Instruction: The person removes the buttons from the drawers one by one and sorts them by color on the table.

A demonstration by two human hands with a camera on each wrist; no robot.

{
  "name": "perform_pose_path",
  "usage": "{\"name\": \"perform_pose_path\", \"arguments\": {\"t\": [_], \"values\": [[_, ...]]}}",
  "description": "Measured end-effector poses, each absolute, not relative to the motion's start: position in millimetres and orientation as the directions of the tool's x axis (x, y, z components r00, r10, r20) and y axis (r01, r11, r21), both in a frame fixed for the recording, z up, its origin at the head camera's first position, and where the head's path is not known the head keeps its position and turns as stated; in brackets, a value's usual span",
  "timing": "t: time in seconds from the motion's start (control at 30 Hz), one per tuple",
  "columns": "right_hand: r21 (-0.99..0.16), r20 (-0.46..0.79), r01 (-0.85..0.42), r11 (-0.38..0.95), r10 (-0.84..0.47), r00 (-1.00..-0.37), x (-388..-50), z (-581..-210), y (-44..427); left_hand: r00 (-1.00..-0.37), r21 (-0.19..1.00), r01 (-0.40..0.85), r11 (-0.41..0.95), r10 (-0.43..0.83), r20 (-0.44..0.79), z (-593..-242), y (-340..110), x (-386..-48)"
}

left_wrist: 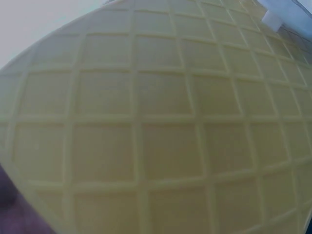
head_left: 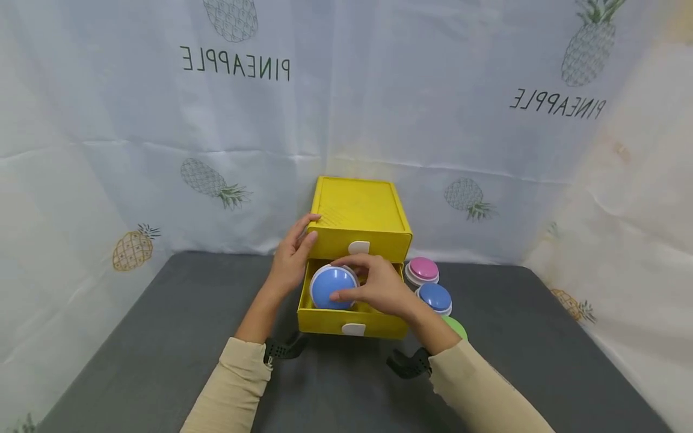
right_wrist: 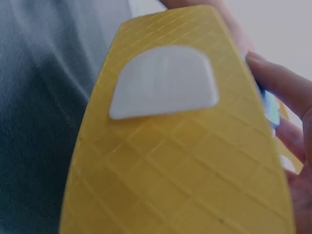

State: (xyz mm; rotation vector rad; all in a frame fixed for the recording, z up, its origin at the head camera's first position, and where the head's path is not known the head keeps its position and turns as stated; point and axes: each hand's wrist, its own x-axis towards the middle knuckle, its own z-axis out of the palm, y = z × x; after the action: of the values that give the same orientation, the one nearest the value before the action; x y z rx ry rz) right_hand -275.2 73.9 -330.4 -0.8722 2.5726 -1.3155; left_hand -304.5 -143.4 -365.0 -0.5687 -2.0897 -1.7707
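A small yellow drawer box point(head_left: 358, 207) stands on the table, its lower drawer point(head_left: 325, 322) pulled out. Inside that drawer, tilted with its dome facing forward, is a round blue push button point(head_left: 331, 285) with a white rim. My right hand point(head_left: 379, 285) pinches the button, thumb on the dome and fingers behind its upper edge. Against the box's upper left side rests my left hand point(head_left: 289, 258), its fingers fairly straight and the fingertips at the top edge. The box's latticed side point(left_wrist: 161, 117) fills the left wrist view. The drawer's white pull tab point(right_wrist: 165, 80) shows in the right wrist view.
Right of the box stand a pink push button point(head_left: 423, 269), a blue one point(head_left: 435, 297) and a green one point(head_left: 456, 328) partly hidden by my right forearm. The upper drawer, with its white tab point(head_left: 359, 247), is closed. A pineapple-print curtain point(head_left: 368, 108) hangs behind the dark table point(head_left: 206, 337).
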Motion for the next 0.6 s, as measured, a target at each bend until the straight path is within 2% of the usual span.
{"name": "perform_pose_path", "arguments": {"t": [0.3, 0.47, 0.6], "values": [[-0.889, 0.273, -0.382, 0.251, -0.377, -0.885, -252, -322, 118, -0.856, 0.844, 0.518, 0.139, 0.077, 0.512, -363, -141, -306], [-0.888, 0.317, -0.382, 0.257, -0.260, -0.912, -240, -319, 147, -0.849, 0.839, 0.528, 0.130, 0.074, 0.523, -362, -140, -307], [-0.905, 0.339, -0.368, 0.212, -0.161, -0.927, -235, -324, 171, -0.857, 0.845, 0.515, 0.147, 0.067, 0.511, -363, -141, -304]]}}
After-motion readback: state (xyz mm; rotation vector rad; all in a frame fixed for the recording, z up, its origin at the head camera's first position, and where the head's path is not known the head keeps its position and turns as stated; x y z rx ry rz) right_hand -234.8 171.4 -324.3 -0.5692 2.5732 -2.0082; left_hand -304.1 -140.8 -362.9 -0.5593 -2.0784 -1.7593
